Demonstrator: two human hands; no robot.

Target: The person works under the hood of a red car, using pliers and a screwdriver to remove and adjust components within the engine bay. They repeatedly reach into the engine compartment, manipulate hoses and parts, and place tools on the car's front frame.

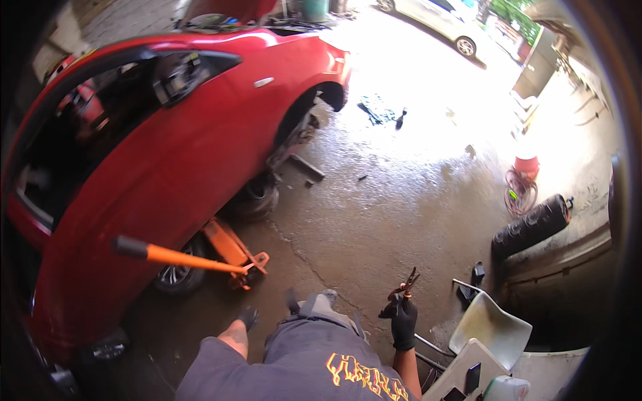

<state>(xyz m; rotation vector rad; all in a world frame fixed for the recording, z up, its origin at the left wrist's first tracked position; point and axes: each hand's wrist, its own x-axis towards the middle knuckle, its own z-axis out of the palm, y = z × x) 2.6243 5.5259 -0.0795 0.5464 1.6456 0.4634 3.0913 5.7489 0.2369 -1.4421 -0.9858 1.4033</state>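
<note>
My right hand [403, 322], in a black glove, is closed around a pair of pliers [407, 285]. The pliers stick up from the fist, dark metal with a bit of orange near the grip. My left hand [249, 317], also dark-gloved, hangs beside my body; its fingers are too small and dark to make out. Just beyond it stands an orange floor jack [227, 244] with a long black-gripped handle [190, 259], at the side of a red car [174, 147]. The car's front wheel well is bare, with suspension parts showing.
A loose wheel [179, 274] lies by the jack. At right are a pale plastic chair [493, 327], a black cylinder tank [535, 226], and a coiled hose [520, 194] near a red bucket [526, 166]. Small parts and a dark bar [306, 166] lie on the wet floor [361, 220].
</note>
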